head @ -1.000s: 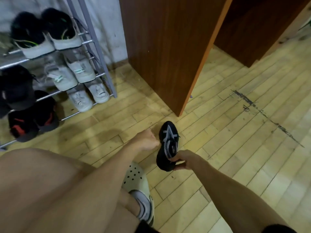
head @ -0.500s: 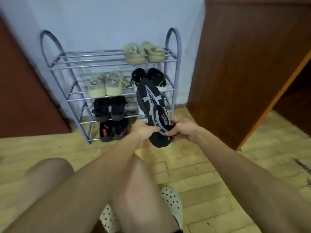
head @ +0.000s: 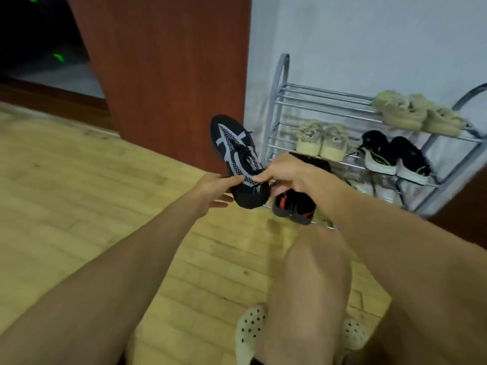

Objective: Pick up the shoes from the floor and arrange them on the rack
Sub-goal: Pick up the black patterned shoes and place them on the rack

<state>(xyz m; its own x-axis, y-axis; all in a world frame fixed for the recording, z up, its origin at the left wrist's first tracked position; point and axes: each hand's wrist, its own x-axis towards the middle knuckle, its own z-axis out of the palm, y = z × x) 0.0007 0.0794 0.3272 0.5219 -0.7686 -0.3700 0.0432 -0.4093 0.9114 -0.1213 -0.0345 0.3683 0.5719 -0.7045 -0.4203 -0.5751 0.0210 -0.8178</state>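
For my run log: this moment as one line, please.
right hand pinches black-and-grey knit sneaker | left hand touches it | silver metal rack beyond

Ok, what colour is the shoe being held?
Black shoe with grey stripes and white-dotted mesh, best seen in the head view.

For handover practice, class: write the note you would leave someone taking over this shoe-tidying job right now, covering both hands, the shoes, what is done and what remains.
Left hand: fingers straight, touching the black shoe.
Right hand: pinches the black shoe at its collar, in the air left of the rack.
On the rack: upper beige pair on the top shelf; lower beige pair and black-and-white pair one shelf down; black-and-red pair at the bottom.
Done: shoe is off the floor.
Left: set it on a shelf. Its mate is not in view.
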